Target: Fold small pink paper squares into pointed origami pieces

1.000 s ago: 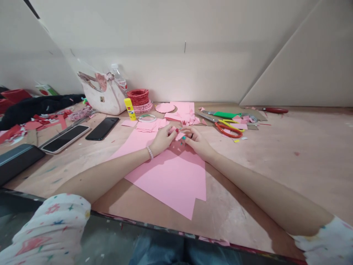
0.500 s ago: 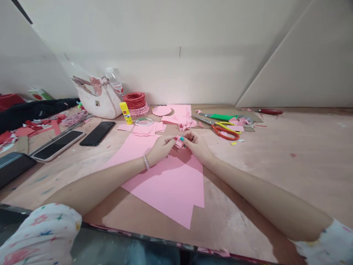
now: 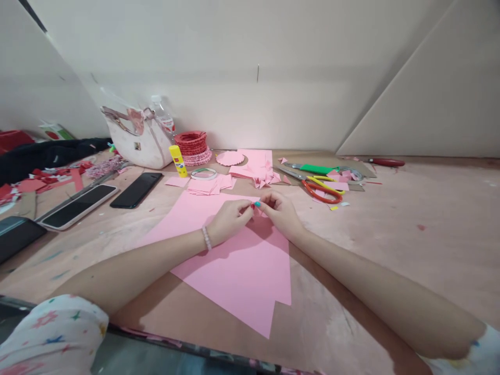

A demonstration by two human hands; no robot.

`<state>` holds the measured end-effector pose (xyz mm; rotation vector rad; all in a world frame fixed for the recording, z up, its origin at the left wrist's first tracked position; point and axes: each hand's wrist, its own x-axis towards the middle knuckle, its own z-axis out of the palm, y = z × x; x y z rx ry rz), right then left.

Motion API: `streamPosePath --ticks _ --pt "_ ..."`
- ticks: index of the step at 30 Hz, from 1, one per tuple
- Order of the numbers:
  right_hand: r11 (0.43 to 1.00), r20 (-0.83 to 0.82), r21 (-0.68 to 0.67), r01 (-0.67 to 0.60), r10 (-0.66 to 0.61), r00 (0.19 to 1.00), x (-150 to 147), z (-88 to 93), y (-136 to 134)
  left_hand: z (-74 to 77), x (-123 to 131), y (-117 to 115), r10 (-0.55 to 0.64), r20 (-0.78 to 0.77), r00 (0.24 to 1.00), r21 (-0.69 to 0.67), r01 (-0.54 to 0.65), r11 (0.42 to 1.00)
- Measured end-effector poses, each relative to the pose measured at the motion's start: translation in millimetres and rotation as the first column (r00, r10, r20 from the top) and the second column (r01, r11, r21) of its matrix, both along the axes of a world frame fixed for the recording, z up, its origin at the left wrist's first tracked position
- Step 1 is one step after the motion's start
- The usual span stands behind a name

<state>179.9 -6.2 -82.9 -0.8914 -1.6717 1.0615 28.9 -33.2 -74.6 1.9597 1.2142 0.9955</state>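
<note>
My left hand (image 3: 230, 219) and my right hand (image 3: 279, 211) meet fingertip to fingertip over a large pink paper sheet (image 3: 238, 265) lying on the table. Both hands pinch a small pink paper piece (image 3: 255, 207) between thumbs and fingers; most of it is hidden by the fingers. A bead bracelet sits on my left wrist. Just beyond the hands lies a stack of small pink squares (image 3: 209, 184) and a heap of folded pink pieces (image 3: 260, 174).
Red and yellow scissors (image 3: 322, 188), a green-handled cutter (image 3: 318, 169), a tape roll (image 3: 203, 173), a yellow glue stick (image 3: 178, 160), a white handbag (image 3: 136, 138), red paper rings (image 3: 191, 143) and two phones (image 3: 135, 190) lie around. Red scraps (image 3: 47, 179) are at the left.
The hands stayed together on the small pink piece, drawing slightly nearer to me over the sheet. The view shifted a little.
</note>
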Motion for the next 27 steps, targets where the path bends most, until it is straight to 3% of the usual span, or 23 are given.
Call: streamPosePath --ticks 4,12,27 --pt "1.000 0.001 0.012 -0.008 0.008 1.000 1.2 1.3 -0.4 -0.3 -1.1 2.0 0.011 -0.031 0.999 0.086 -0.008 0.996" --pt "0.999 0.013 -0.033 -0.024 0.025 1.000 0.3 0.7 -0.5 -0.1 1.1 0.1 0.018 0.132 0.991 -0.039 -0.013 0.999" --pt "0.999 0.019 -0.036 0.000 0.001 1.000 -0.4 0.2 -0.5 0.5 0.2 -0.3 0.018 0.093 0.995 -0.039 -0.014 0.999"
